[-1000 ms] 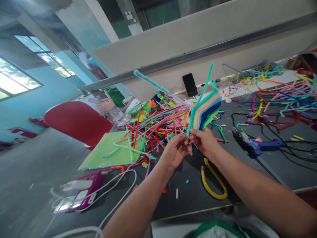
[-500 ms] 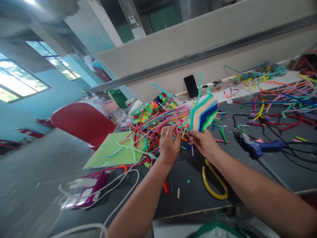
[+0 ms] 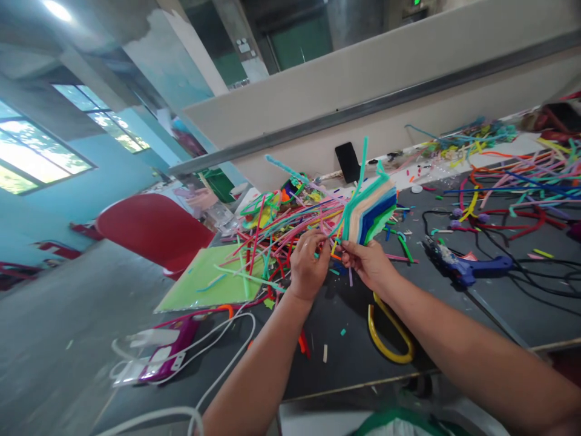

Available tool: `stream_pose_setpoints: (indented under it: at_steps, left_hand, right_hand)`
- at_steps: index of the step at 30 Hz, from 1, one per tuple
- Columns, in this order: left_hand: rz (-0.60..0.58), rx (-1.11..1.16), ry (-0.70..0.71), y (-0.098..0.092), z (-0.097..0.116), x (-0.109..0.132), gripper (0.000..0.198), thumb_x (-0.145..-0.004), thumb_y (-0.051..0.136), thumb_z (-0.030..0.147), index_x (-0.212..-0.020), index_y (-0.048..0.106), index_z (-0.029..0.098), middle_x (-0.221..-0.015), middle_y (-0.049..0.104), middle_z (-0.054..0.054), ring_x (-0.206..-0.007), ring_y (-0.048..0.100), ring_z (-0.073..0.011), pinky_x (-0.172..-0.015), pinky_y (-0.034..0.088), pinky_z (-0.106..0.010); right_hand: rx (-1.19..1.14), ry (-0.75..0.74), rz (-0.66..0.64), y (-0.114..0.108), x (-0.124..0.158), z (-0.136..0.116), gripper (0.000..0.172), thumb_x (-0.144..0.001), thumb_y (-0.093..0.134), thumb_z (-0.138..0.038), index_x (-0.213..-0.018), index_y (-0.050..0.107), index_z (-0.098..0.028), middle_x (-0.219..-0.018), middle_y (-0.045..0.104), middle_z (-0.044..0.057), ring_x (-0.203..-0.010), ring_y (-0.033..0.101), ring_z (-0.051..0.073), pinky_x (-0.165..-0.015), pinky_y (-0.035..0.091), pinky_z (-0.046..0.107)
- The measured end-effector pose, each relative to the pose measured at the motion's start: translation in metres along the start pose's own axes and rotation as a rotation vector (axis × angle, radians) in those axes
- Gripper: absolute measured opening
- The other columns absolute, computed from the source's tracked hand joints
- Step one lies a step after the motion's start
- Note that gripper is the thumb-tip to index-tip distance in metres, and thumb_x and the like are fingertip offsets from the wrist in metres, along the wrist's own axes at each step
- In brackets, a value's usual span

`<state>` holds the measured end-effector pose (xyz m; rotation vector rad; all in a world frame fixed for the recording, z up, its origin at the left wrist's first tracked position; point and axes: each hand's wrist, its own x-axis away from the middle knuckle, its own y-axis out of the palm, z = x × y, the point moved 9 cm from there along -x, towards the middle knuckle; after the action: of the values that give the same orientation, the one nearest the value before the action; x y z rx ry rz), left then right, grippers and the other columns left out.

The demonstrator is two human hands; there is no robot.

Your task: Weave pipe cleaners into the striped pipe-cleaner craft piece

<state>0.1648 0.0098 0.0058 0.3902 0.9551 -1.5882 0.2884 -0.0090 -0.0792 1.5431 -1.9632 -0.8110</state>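
Right hand (image 3: 368, 264) pinches fan (image 3: 371, 213) base; many colour layers stacked (teal outermost). Left hand (image 3: 308, 267) curled in pile (image 3: 276, 227) left of fan, grasp unclear; plenty strands unused.

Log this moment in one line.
right hand: holds pipe-cleaner fan | left hand: touches pipe-cleaner pile | glue gun: lying on table

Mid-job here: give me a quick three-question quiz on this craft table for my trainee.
1. True or false: the right hand holds the fan of pipe cleaners above the table.
2. Which lies on the table to that hand's right? A glue gun; B scissors; C cup.
3. What colour is the flat sheet left of the left hand?
Key: 1 true; 2 A; 3 green.
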Motion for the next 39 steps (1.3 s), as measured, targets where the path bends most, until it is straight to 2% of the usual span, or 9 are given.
stream_pose_setpoints:
  at_steps: [6,9,13,15,19,22,26,29,39]
  left_hand:
    - [0.003,0.098,-0.152,0.006,-0.004,0.007,0.01,-0.076,0.067,0.026,-0.086,0.067,0.023,-0.085,0.063,-0.005,-0.086,0.056,-0.0193,-0.088,0.041,-0.03]
    - [0.002,0.166,-0.239,0.011,-0.009,0.009,0.013,-0.076,0.067,0.029,-0.087,0.067,0.021,-0.081,0.063,-0.004,-0.077,0.057,-0.0163,-0.076,0.044,-0.026]
    - [-0.157,0.39,-0.46,0.036,-0.02,0.014,0.019,-0.08,0.062,0.036,-0.085,0.062,0.018,-0.064,0.059,0.001,-0.05,0.05,-0.0096,-0.051,0.041,-0.021]
    - [-0.192,0.477,-0.534,0.043,-0.022,0.016,0.022,-0.078,0.064,0.038,-0.082,0.06,0.017,-0.061,0.059,0.002,-0.045,0.048,-0.0079,-0.046,0.038,-0.02]
    - [-0.116,0.526,-0.559,0.038,-0.024,0.017,0.025,-0.071,0.071,0.035,-0.08,0.061,0.015,-0.066,0.063,0.001,-0.044,0.048,-0.0053,-0.044,0.037,-0.018]
    - [-0.094,0.61,-0.613,0.039,-0.029,0.019,0.025,-0.069,0.073,0.035,-0.077,0.061,0.014,-0.066,0.063,0.002,-0.041,0.046,-0.0031,-0.042,0.035,-0.017]
    - [-0.123,0.76,-0.72,0.047,-0.033,0.025,0.027,-0.068,0.074,0.034,-0.074,0.058,0.013,-0.063,0.06,0.003,-0.04,0.045,-0.0025,-0.04,0.033,-0.017]
    - [-0.149,0.84,-0.794,0.052,-0.036,0.029,0.027,-0.068,0.075,0.032,-0.076,0.057,0.015,-0.062,0.059,0.004,-0.041,0.047,-0.0036,-0.04,0.034,-0.016]
    - [-0.164,0.86,-0.87,0.057,-0.043,0.035,0.028,-0.067,0.076,0.029,-0.082,0.059,0.014,-0.062,0.059,0.002,-0.042,0.05,-0.004,-0.041,0.038,-0.015]
  right_hand:
    - [-0.009,-0.044,0.038,-0.002,0.002,-0.005,0.022,-0.057,0.079,-0.027,-0.067,0.066,-0.012,-0.059,0.066,0.002,-0.044,0.054,0.008,-0.043,0.045,0.02]
    - [0.001,-0.07,0.045,-0.003,0.002,-0.006,0.022,-0.059,0.077,-0.028,-0.067,0.066,-0.011,-0.054,0.063,0.001,-0.044,0.054,0.008,-0.045,0.045,0.02]
    - [-0.004,-0.111,0.066,-0.004,0.002,-0.01,0.02,-0.059,0.076,-0.026,-0.068,0.065,-0.013,-0.05,0.06,-0.001,-0.042,0.052,0.008,-0.043,0.043,0.02]
    - [-0.018,-0.112,0.058,-0.003,0.002,-0.011,0.018,-0.06,0.076,-0.026,-0.066,0.063,-0.014,-0.048,0.059,-0.002,-0.041,0.051,0.008,-0.043,0.041,0.02]
    - [-0.048,-0.066,0.037,-0.003,0.001,-0.007,0.019,-0.06,0.077,-0.026,-0.067,0.065,-0.012,-0.051,0.06,-0.001,-0.043,0.051,0.007,-0.043,0.041,0.019]
    - [-0.074,-0.029,0.087,-0.009,-0.001,-0.002,0.022,-0.055,0.08,-0.022,-0.069,0.065,-0.013,-0.052,0.06,-0.003,-0.043,0.05,0.006,-0.042,0.04,0.019]
    - [-0.083,-0.012,0.085,-0.01,-0.003,0.0,0.025,-0.053,0.082,-0.022,-0.065,0.062,-0.013,-0.05,0.058,-0.004,-0.042,0.047,0.005,-0.042,0.038,0.018]
    - [-0.08,-0.021,0.042,-0.004,-0.003,-0.001,0.027,-0.052,0.083,-0.023,-0.066,0.062,-0.014,-0.052,0.059,-0.003,-0.045,0.051,0.007,-0.043,0.04,0.019]
    - [-0.09,0.015,0.003,-0.002,-0.004,0.004,0.025,-0.054,0.083,-0.023,-0.067,0.064,-0.013,-0.054,0.062,-0.002,-0.047,0.053,0.007,-0.044,0.043,0.018]
